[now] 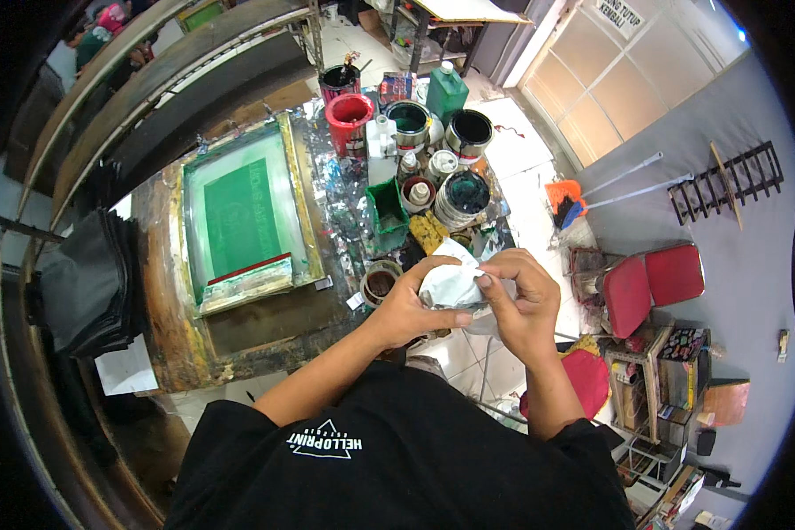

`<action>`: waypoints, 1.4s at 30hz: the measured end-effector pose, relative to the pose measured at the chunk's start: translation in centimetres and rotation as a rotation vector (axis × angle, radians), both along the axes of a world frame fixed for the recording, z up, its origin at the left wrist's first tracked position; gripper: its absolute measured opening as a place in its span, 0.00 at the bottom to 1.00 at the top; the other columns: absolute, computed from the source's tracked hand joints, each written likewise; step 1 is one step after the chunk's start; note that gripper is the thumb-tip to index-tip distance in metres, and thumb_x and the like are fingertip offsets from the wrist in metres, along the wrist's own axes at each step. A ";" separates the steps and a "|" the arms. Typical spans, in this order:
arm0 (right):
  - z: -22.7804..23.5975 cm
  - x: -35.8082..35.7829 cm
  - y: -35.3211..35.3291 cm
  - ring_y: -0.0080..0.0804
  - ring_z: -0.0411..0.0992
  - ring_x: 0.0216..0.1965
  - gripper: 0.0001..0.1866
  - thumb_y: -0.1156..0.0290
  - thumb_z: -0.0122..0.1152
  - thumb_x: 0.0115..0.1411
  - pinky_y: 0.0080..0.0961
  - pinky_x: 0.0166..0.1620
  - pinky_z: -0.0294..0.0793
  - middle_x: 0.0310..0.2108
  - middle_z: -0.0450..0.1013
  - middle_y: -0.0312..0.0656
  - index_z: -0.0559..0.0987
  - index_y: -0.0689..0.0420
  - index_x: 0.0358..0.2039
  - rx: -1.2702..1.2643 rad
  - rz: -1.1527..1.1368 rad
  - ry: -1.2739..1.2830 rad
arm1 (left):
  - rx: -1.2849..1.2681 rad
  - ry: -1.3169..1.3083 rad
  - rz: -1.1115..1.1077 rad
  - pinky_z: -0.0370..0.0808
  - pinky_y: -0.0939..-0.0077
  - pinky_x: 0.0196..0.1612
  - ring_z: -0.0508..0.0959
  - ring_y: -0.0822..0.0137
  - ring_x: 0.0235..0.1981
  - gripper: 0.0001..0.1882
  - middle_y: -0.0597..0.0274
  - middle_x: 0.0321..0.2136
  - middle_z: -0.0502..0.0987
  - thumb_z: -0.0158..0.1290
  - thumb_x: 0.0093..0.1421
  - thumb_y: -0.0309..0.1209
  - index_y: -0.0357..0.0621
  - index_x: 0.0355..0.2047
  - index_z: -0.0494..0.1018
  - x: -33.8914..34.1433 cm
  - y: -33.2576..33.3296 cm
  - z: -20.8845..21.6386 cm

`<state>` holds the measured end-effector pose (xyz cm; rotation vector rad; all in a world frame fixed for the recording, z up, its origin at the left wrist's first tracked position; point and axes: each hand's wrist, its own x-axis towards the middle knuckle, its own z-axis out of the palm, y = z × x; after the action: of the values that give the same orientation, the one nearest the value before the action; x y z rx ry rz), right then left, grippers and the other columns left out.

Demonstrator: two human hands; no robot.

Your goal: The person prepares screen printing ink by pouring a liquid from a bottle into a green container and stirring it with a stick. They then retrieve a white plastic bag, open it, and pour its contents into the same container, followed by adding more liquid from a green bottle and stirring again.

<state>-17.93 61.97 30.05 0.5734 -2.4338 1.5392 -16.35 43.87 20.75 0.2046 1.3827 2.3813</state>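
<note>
Both hands, the left hand (415,305) and right hand (523,300), are gripping a crumpled white cloth (450,284) that is risking a smear from the paint cans (464,196) just beyond.

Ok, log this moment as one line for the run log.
left hand: holds white cloth | right hand: pinches same cloth | below: paint cans, green printing screen on worktable

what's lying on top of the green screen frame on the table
A squeegee smeared with green ink lies across the near end of the screen frame. The green mesh beyond it is bare. Whatever sits under the frame is covered.
</note>
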 end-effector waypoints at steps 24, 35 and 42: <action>0.1 -5.5 -4.8 0.27 0.76 0.33 0.03 0.77 0.66 0.62 0.24 0.40 0.75 0.32 0.79 0.42 0.81 0.63 0.35 0.163 0.090 -0.192 | 0.004 0.170 0.508 0.71 0.76 0.55 0.76 0.70 0.49 0.15 0.56 0.46 0.77 0.57 0.68 0.26 0.32 0.53 0.75 -2.8 -2.2 0.6; -2.6 -9.2 -7.0 0.23 0.74 0.29 0.09 0.70 0.66 0.63 0.25 0.34 0.74 0.27 0.78 0.41 0.81 0.65 0.34 0.251 0.046 -0.519 | 0.114 -0.177 0.488 0.75 0.81 0.48 0.77 0.78 0.43 0.16 0.64 0.44 0.82 0.58 0.69 0.30 0.33 0.53 0.77 -3.8 -2.4 -2.6; -2.8 -12.4 -8.6 0.13 0.69 0.29 0.08 0.72 0.65 0.65 0.16 0.33 0.69 0.27 0.75 0.31 0.79 0.65 0.34 0.317 0.113 -0.631 | 0.351 -0.413 0.542 0.76 0.81 0.45 0.79 0.78 0.40 0.16 0.62 0.42 0.82 0.56 0.71 0.31 0.32 0.53 0.77 -5.4 -2.3 -2.0</action>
<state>-30.34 53.42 27.22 0.3024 -3.2068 1.5629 -21.76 41.53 18.73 -0.6156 0.8963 2.8665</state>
